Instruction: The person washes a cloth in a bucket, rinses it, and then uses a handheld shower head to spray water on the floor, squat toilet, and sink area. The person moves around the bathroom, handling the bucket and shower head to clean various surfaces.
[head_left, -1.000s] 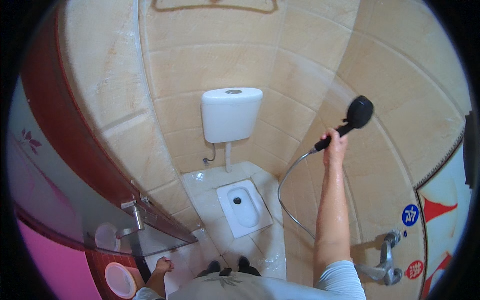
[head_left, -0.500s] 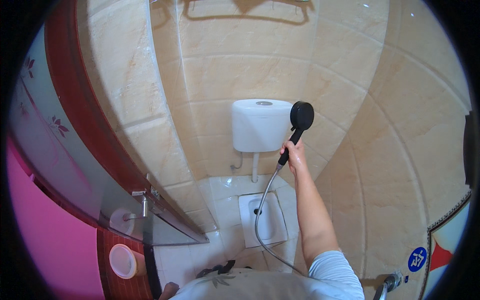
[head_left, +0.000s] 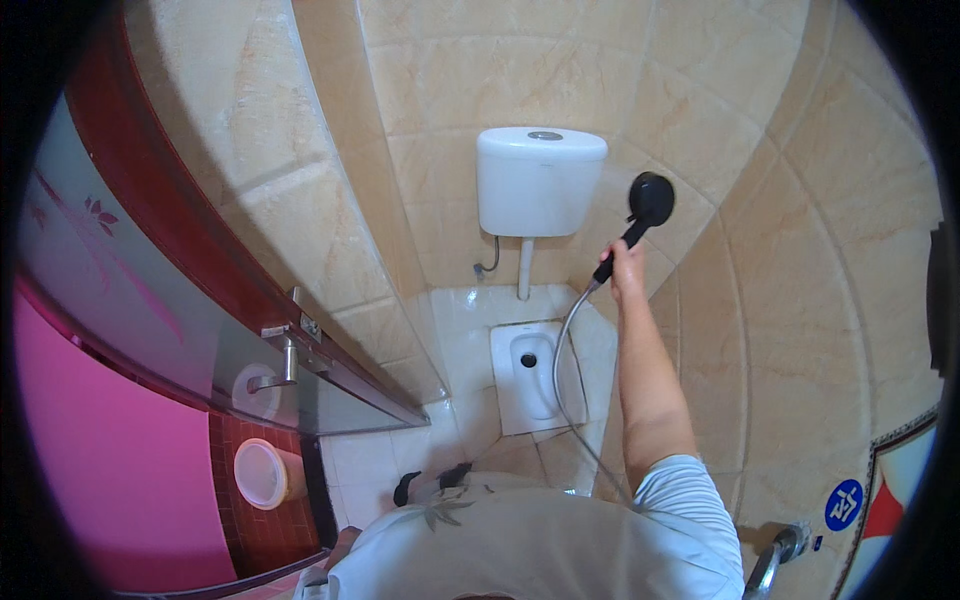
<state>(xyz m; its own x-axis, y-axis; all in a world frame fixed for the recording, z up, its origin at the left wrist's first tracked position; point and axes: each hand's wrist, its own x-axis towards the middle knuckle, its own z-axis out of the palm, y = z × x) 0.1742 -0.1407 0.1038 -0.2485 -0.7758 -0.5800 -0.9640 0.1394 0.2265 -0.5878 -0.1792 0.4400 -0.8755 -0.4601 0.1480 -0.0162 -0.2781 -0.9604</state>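
My right hand (head_left: pixel 627 268) is wrapped round the handle of a black handheld shower head (head_left: pixel 652 200), held out at arm's length before the tiled wall, right of a white toilet cistern (head_left: pixel 540 185). From the handle's lower end a silver metal hose (head_left: pixel 557 370) curves down past a white squat toilet (head_left: pixel 508 400) toward my body. No water jet can be made out. At the lower left, a small skin-toned patch beside my shirt seems to be part of my left hand (head_left: pixel 346 543); its fingers are hidden.
A red-framed frosted glass door (head_left: pixel 150 270) with a metal handle (head_left: pixel 288 362) stands at the left. Beyond it a pale bucket (head_left: pixel 262 474) rests on red tiles. A metal wall fitting (head_left: pixel 790 545) sits at the lower right, beside a round blue sticker (head_left: pixel 844 505).
My view has tilted down, so cistern and squat toilet appear higher. The shower head, still in my right hand, has shifted up and to the right in the picture.
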